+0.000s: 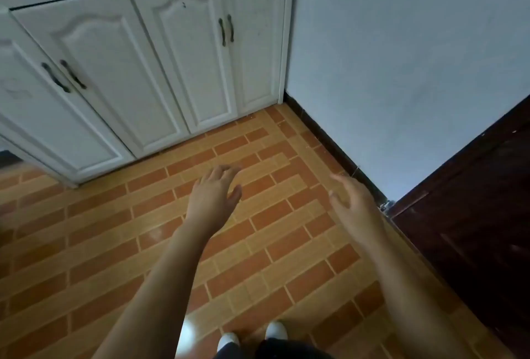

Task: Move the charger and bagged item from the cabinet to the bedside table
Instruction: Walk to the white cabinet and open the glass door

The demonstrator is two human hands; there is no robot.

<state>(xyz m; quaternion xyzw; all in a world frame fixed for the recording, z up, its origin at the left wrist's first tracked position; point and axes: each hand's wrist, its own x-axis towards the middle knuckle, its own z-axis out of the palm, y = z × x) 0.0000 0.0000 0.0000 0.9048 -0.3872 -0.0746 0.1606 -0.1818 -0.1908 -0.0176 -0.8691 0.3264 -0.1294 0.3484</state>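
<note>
Both hands are free: the left hand (210, 198) and the right hand (354, 206) reach forward over the tiled floor (94, 244) with loose, spread fingers that grasp nothing, probably because the person prepares to open a door. The white cabinet (160, 57) stands well beyond the fingertips, with all its doors closed. Its nearest pair of dark handles (226, 30) is up and ahead of the left fingers, untouched. The charger and the bagged item are not visible. I judge they are in or on the cabinet, but cannot tell where. Right of the right fingers are the pale wall (401, 57) and a dark wooden door (473, 215). The bedside table is out of view.
</note>
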